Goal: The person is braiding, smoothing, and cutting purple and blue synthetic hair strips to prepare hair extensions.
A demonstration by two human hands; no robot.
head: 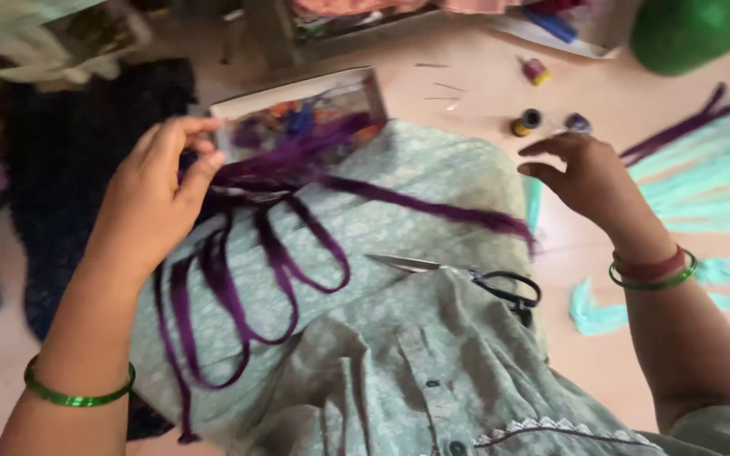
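Head view: purple strips (pixel 255 253), looped on the lap at 8 o'clock, are pinched shut in the left hand (pixel 149 198), and are best kept taut while the empty, half-open right hand (pixel 589 177) hovers at 2 o'clock.

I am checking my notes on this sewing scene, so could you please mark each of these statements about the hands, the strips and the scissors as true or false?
1. The left hand pinches purple fabric strips. True.
2. The right hand grips the scissors. False: the scissors lie on the lap, and the right hand is open in the air, holding nothing.
3. The purple strips hang in loops over the pale green garment. True.
4. Both wrists wear green bangles. True.
5. The cut pieces of fabric on the floor at the right are all orange. False: the fabric pieces there are mint green, with some purple strips beside them.
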